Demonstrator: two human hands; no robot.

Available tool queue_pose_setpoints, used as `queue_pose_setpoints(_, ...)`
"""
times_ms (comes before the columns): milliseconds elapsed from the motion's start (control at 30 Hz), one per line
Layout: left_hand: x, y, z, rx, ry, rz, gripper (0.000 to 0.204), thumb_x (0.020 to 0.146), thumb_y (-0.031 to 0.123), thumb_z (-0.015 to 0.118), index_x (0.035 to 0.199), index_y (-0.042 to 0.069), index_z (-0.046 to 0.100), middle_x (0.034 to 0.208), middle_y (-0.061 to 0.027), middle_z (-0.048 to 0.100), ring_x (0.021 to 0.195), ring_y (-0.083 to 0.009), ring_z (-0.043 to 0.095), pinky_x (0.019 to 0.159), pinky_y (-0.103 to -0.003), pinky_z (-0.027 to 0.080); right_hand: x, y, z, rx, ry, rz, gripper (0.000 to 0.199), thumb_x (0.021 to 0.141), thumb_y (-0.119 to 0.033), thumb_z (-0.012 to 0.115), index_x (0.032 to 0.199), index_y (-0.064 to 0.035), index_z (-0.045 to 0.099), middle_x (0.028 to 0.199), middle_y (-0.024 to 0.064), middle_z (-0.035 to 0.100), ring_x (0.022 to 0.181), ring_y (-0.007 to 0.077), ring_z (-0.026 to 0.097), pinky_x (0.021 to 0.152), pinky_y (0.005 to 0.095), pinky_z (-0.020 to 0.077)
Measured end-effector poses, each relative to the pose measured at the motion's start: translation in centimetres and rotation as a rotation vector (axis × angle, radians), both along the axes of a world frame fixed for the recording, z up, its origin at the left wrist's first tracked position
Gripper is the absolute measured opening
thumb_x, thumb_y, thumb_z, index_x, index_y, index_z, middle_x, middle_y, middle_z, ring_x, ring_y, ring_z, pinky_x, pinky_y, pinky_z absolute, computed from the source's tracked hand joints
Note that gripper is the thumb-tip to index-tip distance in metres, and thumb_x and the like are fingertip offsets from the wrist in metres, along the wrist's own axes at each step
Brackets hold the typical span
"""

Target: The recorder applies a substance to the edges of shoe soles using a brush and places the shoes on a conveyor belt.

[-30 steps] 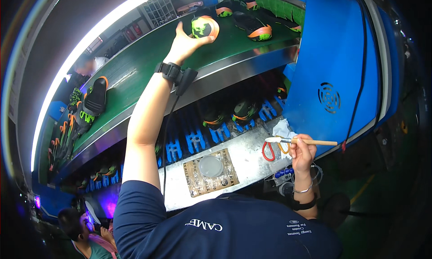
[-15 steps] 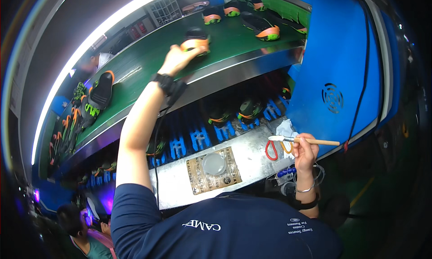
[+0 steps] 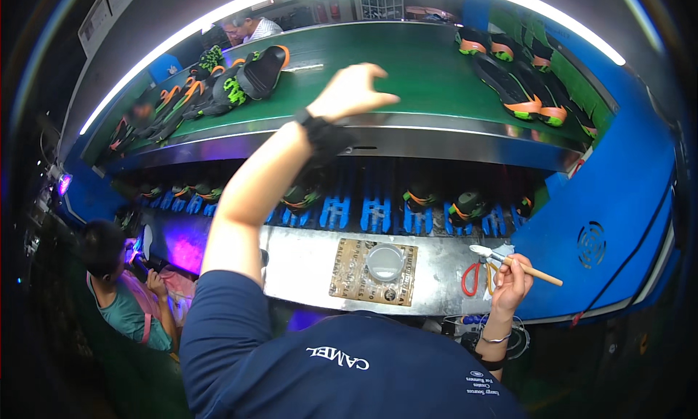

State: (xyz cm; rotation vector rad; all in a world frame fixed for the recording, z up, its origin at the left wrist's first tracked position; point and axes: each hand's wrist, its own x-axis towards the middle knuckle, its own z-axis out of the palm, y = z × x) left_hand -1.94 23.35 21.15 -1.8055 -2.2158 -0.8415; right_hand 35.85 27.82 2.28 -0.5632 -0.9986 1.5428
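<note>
My left hand (image 3: 354, 92) hangs over the green conveyor belt (image 3: 407, 70), thumb and fingers apart, holding nothing. Right of it, several black shoe soles (image 3: 505, 84) with orange and green heels lie grouped on the belt. To its left lies another pile of black, orange and green soles (image 3: 263, 73). My right hand (image 3: 511, 282) grips a brush (image 3: 542, 275) by its wooden handle, the whitish bristles pointing left over the metal ledge. On that ledge, a translucent round cup (image 3: 385, 262) with pale contents stands on a brown printed sheet (image 3: 349, 277).
Below the belt runs a row of blue holders (image 3: 376, 214), some bearing dark shoe parts (image 3: 467, 206). A red loop-shaped handle (image 3: 470, 281) lies by my right hand. A blue machine housing (image 3: 625, 201) stands at right. One co-worker (image 3: 123, 288) sits lower left, another (image 3: 254, 30) beyond the belt.
My left hand has let go of the sole it touched and is now empty. The view has turned, so the belt lies more level. My right hand still holds the brush.
</note>
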Motion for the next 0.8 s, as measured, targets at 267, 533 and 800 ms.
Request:
queue_pose_setpoints(267,-13.1,-13.3,-0.5,0.013,0.492,0.898,0.093,0.048,0.044,0.075,0.117,-0.002,0.034,0.119,-0.0198,0.038,0.117,-0.0320,0.030,0.094,-0.050,0.025,-4.0,-0.3,0.6,-0.015,0.039,0.136,0.010,0.079,-0.008,0.048,0.084,0.0003,0.052,0.063,0.0078,0.049,0.041,0.0084,0.040,0.035,0.0167,0.0304)
queue_pose_setpoints(533,-15.8,-12.4,-1.9,0.018,0.640,0.892,0.097,0.048,0.054,0.070,0.123,0.003,0.033,0.128,-0.0217,0.029,0.125,-0.0364,0.014,0.098,-0.053,0.010,-4.3,-2.3,0.4,-0.005,-0.004,0.069,0.011,0.079,-0.008,0.048,0.085,0.0012,0.052,0.064,0.0079,0.050,0.042,0.0081,0.040,0.035,0.0165,0.0307)
queue_pose_setpoints(800,-19.3,-11.7,6.4,-0.080,0.130,0.369,0.043,0.065,0.029,0.064,0.097,0.001,0.058,0.080,-0.0179,0.062,0.079,-0.0247,0.060,0.075,-0.034,0.046,-5.2,-4.4,0.5,0.008,0.002,0.010,0.011,0.080,-0.007,0.047,0.085,0.0017,0.051,0.062,0.0081,0.049,0.041,0.0083,0.038,0.035,0.0171,0.0292)
